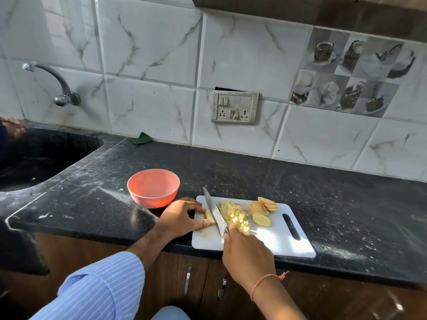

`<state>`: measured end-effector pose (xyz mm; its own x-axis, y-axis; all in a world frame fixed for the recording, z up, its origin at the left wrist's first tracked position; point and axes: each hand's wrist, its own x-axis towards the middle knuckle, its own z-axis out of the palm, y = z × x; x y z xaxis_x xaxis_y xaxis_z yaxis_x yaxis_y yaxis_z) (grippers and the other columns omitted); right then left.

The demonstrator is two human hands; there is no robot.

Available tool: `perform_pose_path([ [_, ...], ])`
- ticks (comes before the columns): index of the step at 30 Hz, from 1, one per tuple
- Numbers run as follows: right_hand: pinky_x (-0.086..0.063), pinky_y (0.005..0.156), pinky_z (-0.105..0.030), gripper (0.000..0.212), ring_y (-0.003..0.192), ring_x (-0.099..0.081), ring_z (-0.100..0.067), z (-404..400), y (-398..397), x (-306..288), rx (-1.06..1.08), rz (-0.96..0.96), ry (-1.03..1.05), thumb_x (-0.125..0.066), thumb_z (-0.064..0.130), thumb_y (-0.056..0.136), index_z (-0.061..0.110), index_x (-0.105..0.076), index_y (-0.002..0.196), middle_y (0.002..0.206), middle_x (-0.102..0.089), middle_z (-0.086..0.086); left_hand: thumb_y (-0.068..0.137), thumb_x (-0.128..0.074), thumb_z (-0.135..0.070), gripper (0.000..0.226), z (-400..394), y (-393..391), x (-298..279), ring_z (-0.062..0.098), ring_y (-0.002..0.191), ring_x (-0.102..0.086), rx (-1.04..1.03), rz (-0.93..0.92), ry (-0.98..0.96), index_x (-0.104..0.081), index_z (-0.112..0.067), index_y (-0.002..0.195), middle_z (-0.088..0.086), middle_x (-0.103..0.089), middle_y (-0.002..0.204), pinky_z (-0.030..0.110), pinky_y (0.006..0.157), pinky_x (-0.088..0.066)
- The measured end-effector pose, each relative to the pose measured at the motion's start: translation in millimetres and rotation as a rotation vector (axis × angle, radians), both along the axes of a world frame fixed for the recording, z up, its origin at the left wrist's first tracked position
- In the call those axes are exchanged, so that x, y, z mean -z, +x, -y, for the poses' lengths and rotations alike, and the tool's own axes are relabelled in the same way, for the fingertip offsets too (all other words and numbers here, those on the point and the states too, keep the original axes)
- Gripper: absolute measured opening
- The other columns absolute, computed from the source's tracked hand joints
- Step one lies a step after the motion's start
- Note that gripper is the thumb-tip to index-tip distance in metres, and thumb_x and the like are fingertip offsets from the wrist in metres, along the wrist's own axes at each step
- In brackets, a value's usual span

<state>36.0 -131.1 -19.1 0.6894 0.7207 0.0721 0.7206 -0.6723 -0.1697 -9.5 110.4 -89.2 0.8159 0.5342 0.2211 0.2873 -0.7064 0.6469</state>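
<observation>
Fingers point(203, 224) of left hand point(182, 215) curled, pinching potato point(209, 215) on white board point(277, 239); right hand point(247, 252) gripping knife point(213, 209), blade on potato. Dice point(234, 215) just right of blade. Speckled black counter point(231, 172), pink bowl point(153, 185) beside board, sink point(41, 153) left, marble-tiled wall point(150, 54).

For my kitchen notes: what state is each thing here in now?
Left hand, holds potato piece down.
Right hand, grips knife.
Knife, blade across potato piece.
Diced potato, heaped on cutting board.
Potato slices, uncut, overlapping.
Bowl, upright, empty.

Coral bowl point(153, 190); white cutting board point(277, 241); black speckled counter point(300, 192); blue striped sleeve point(104, 282).
</observation>
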Motion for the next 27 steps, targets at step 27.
perform_pose_path([
  [27, -0.059, 0.076, -0.033, 0.044, 0.089, -0.067, -0.013, 4, -5, 1, -0.033, -0.012, 0.023, -0.033, 0.046, 0.111, 0.03, -0.04, 0.152, 0.1, -0.069, 0.006, 0.07, -0.092, -0.059, 0.044, 2, -5, -5, -0.007, 0.112, -0.061, 0.02, 0.044, -0.063, -0.082, -0.038, 0.108, -0.024, -0.065, 0.123, 0.023, 0.096, -0.054],
])
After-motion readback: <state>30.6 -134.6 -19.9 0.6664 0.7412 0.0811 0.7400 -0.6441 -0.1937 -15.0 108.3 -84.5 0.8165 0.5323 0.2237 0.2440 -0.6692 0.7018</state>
